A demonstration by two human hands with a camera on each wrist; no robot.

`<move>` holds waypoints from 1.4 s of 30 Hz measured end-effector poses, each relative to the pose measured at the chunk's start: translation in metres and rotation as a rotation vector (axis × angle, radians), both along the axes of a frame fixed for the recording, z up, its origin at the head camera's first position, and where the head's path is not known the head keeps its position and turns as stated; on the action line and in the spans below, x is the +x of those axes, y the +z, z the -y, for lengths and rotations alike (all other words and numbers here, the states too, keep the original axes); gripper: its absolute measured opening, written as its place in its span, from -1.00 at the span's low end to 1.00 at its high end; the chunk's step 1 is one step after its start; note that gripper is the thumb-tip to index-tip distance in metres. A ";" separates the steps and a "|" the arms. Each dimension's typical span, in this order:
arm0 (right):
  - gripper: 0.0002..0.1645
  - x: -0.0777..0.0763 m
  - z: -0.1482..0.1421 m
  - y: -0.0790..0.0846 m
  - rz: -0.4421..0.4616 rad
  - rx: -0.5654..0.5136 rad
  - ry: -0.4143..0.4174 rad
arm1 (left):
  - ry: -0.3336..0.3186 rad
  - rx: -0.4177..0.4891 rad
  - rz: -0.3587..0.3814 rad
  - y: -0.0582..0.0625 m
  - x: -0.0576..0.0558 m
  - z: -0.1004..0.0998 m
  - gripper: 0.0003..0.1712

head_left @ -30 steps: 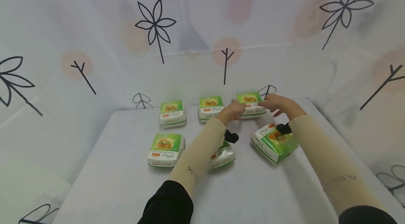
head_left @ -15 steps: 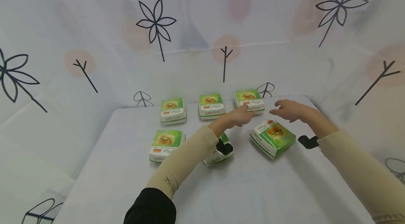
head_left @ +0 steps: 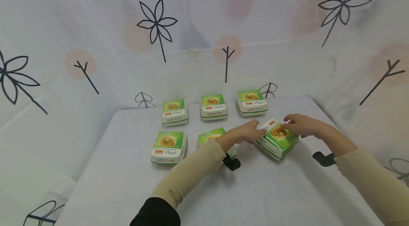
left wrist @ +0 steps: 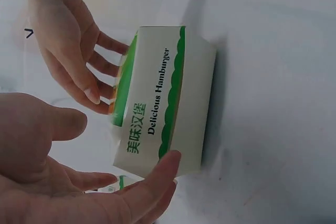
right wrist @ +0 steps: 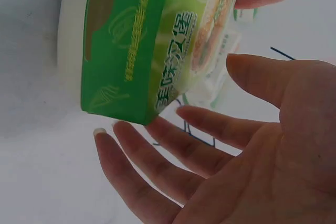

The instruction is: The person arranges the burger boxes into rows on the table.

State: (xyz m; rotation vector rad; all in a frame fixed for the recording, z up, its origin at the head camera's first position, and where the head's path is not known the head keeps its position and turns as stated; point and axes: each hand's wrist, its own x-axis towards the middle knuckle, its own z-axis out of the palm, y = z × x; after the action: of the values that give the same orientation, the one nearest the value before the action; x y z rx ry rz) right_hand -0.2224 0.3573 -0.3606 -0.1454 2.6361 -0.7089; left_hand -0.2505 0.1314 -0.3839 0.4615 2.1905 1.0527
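A green-and-white hamburger box (head_left: 277,141) sits turned at an angle on the right of the table, between both hands. My left hand (head_left: 247,132) is at its left side, fingers extended; in the left wrist view the fingertips (left wrist: 169,163) lie right at the end of the box's lettered side. My right hand (head_left: 301,125) reaches in from the right, fingers spread and gently bent. In the right wrist view its fingertips (right wrist: 122,129) are right by the corner of the box's green side, with the thumb held away from the lid.
Three matching boxes stand in a back row: left (head_left: 175,112), middle (head_left: 214,107) and right (head_left: 251,103). In front are another box (head_left: 169,148) and one (head_left: 211,135) partly hidden by my left forearm. A patterned cloth (head_left: 191,41) hangs behind the white table (head_left: 105,176).
Both hands have come back from the rear right box, which now stands slightly turned. They have moved nearer and down to either side of the angled front box.
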 end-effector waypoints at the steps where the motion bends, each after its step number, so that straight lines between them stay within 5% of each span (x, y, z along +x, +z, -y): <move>1: -0.24 0.000 0.000 -0.002 0.007 -0.007 0.000 | 0.000 -0.018 -0.010 -0.001 0.001 -0.001 -0.25; 8: -0.38 0.004 0.002 -0.006 0.035 -0.045 0.007 | 0.004 -0.091 -0.063 -0.010 -0.003 -0.010 -0.37; 16: -0.18 0.012 0.001 -0.003 0.092 -0.042 -0.021 | 0.048 -0.053 -0.131 -0.012 -0.012 -0.015 -0.43; 25: -0.07 -0.001 -0.002 -0.001 0.076 -0.074 0.020 | 0.070 -0.161 -0.101 -0.006 0.005 -0.011 -0.16; 31: -0.14 -0.003 0.001 -0.004 0.114 -0.115 0.010 | 0.036 -0.201 -0.162 -0.008 0.009 -0.016 -0.23; 42: -0.10 0.001 0.000 -0.003 0.159 -0.072 -0.041 | 0.054 -0.059 -0.110 -0.009 -0.002 -0.017 -0.29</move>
State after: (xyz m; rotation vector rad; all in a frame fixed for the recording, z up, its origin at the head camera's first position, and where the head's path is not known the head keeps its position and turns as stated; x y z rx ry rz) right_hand -0.2212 0.3575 -0.3632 -0.0534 2.4698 -0.7957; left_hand -0.2525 0.1484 -0.3930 0.4456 2.3365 1.0090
